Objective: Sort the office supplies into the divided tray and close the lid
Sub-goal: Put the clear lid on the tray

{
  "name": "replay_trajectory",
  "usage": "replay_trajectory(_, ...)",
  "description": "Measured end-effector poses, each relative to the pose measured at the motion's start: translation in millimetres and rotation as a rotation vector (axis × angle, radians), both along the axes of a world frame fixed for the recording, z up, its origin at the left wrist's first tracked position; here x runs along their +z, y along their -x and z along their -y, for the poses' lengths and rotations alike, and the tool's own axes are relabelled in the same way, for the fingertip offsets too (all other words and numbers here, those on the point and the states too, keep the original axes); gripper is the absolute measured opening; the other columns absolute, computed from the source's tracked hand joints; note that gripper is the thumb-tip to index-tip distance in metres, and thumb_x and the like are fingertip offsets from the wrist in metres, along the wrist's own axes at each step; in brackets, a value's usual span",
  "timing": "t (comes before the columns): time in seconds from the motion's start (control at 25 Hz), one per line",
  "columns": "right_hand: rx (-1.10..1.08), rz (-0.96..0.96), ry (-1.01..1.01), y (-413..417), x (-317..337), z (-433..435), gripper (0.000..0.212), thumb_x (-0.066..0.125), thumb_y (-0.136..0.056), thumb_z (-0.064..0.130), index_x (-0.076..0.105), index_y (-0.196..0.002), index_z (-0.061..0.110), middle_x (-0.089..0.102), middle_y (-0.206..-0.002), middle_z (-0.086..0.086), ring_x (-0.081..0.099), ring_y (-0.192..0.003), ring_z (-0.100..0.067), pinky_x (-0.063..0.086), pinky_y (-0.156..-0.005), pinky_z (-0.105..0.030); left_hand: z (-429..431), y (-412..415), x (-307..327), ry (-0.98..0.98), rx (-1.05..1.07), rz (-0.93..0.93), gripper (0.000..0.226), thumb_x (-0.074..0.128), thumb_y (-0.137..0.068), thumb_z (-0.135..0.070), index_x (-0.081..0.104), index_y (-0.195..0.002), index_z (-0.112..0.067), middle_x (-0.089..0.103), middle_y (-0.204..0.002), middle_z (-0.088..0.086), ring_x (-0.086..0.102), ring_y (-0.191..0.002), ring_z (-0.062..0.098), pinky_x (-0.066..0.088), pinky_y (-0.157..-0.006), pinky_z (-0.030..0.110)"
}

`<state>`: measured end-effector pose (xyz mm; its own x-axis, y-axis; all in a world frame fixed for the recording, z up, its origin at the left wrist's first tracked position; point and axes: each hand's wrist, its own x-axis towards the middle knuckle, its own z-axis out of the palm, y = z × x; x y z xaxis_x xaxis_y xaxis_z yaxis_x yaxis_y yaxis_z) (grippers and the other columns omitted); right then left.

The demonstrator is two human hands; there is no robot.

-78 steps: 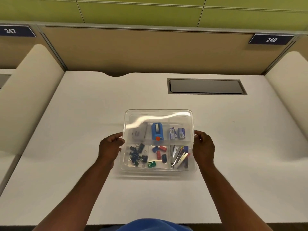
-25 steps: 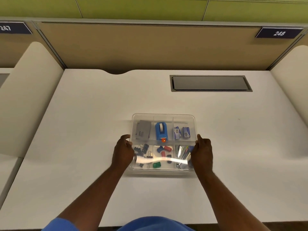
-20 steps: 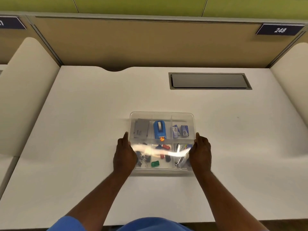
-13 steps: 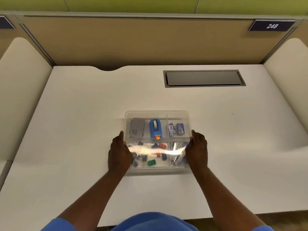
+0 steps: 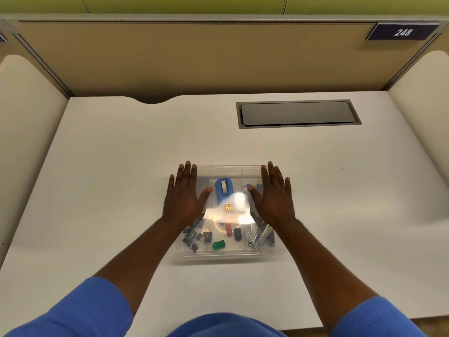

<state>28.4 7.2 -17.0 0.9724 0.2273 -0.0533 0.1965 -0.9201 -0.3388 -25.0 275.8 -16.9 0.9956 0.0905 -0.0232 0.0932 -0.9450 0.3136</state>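
A clear divided tray (image 5: 223, 255) sits on the white desk with its transparent lid (image 5: 228, 171) lying on top. Through the lid I see a blue tape dispenser (image 5: 223, 190), black binder clips (image 5: 196, 235), small red, blue and green pieces (image 5: 218, 244), and metal staplers (image 5: 260, 233). My left hand (image 5: 185, 197) lies flat on the lid's left side, fingers spread. On the lid's right side my right hand (image 5: 273, 195) rests flat as well, covering the small boxes there. Glare hides the lid's middle.
A grey recessed cable hatch (image 5: 297, 114) sits in the desk at the back right. Tan partition panels (image 5: 194, 57) and rounded cream side dividers (image 5: 26, 122) enclose the desk. The desk's front edge runs just below my forearms.
Both hands have left the tray's sides and now lie palm down on top of the lid, further back. The tray stays where it was.
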Motion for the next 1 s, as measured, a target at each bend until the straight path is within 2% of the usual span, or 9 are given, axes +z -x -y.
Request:
replay_trajectory(0.16,0.047,-0.023,0.076,-8.8,-9.4,-3.8,0.084,0.011,-0.096,0.073,-0.001,-0.161,0.021,-0.009,-0.169,0.001,-0.010,-0.155,-0.017,0.001,-0.125,-0.051,1.7,-3.8,-9.8,-0.057,-0.002,-0.027,0.088,0.017,-0.095,-0.071,0.004,-0.159,-0.012,-0.004,-0.166,0.006,-0.007,-0.153,0.021,0.005,-0.124,0.048)
replay_trajectory(0.44,0.033,-0.024,0.097,-9.7,-15.5,-6.7,0.086,0.012,-0.095,0.076,-0.005,-0.160,0.024,-0.010,-0.168,0.002,-0.010,-0.155,-0.019,0.004,-0.125,-0.051,1.9,-6.6,-17.9,-0.040,0.005,-0.039,0.089,0.018,-0.093,-0.074,0.000,-0.159,-0.015,-0.007,-0.167,0.004,-0.007,-0.153,0.020,0.005,-0.124,0.048)
replay_trajectory(0.72,0.034,-0.009,0.135,-6.3,-17.5,-7.5,0.088,0.014,-0.094,0.078,-0.012,-0.159,0.025,-0.018,-0.167,0.003,-0.016,-0.154,-0.019,-0.002,-0.124,-0.053,2.4,-5.1,-21.7,-0.112,0.002,-0.021,0.093,0.015,-0.092,-0.078,-0.002,-0.159,-0.016,-0.007,-0.167,0.005,-0.007,-0.153,0.022,0.002,-0.123,0.052)
replay_trajectory(1.0,0.052,-0.061,0.160,-6.5,-6.5,-7.1,0.096,0.002,-0.085,0.084,-0.012,-0.159,0.023,-0.019,-0.167,0.001,-0.017,-0.153,-0.020,-0.004,-0.123,-0.056,3.2,-2.7,-7.9,-0.126,-0.019,-0.080,0.095,0.008,-0.089,-0.080,-0.006,-0.158,-0.017,-0.012,-0.166,0.004,-0.013,-0.152,0.021,-0.006,-0.122,0.051)
